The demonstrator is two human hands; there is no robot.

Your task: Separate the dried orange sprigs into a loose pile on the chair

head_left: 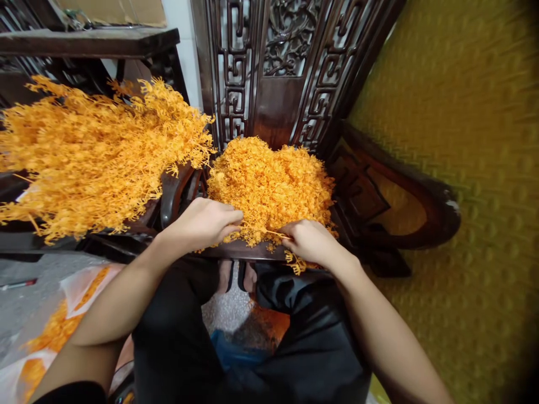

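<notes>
A heap of small orange artificial flower pieces (269,179) lies on the seat of a dark carved wooden chair (280,106). At its front edge, my right hand (309,240) is closed around a thin orange stem (275,232) that points left. My left hand (217,221) is also closed, fingertips pinched at the near left side of the heap; whatever lies between them is too small to make out. A few orange pieces (297,262) hang over the seat edge below my right hand.
To the left is a large pile of orange flower sprays (96,157). Plastic bags with orange pieces (54,331) lie on the floor at lower left, near a red pen-like object (19,284). A curved wooden armrest (438,219) and a yellow textured surface (471,140) bound the right.
</notes>
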